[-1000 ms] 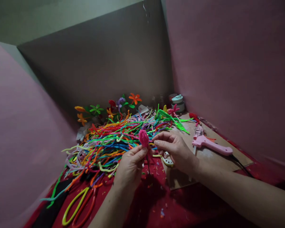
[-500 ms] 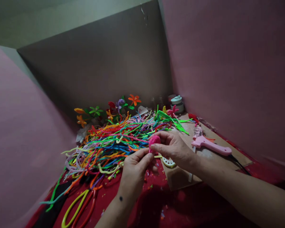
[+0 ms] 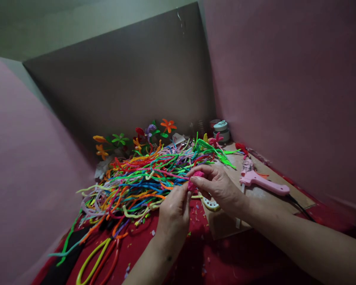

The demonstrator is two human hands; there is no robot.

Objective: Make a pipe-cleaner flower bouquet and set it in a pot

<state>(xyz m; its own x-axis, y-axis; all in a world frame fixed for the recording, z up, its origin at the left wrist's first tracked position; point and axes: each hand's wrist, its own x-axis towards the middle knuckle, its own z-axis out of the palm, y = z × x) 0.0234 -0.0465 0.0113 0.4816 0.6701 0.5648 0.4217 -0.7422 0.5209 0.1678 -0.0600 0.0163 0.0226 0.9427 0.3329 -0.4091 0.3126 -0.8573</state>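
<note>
A bright pink pipe cleaner piece, bent into a small petal-like bundle, is held up between both hands. My right hand pinches its upper part between thumb and bent fingers. My left hand grips its lower left side, thumb and fingertips pressed together; the fingers partly hide that end. Just behind the hands spreads a large heap of colourful pipe cleaners. Beneath my right hand, a white round piece with holes is partly covered.
A pink glue gun lies on a cardboard sheet at right, its black cord trailing right. Pipe cleaner flowers stand behind the heap, with a lidded jar at back right. Yellow and red handle loops and scraps lie on red cloth.
My left hand has rolled inward and moved slightly right, its fingers closing more tightly at the pink piece. The piece has shifted slightly right and turned; my right hand keeps its pinch.
</note>
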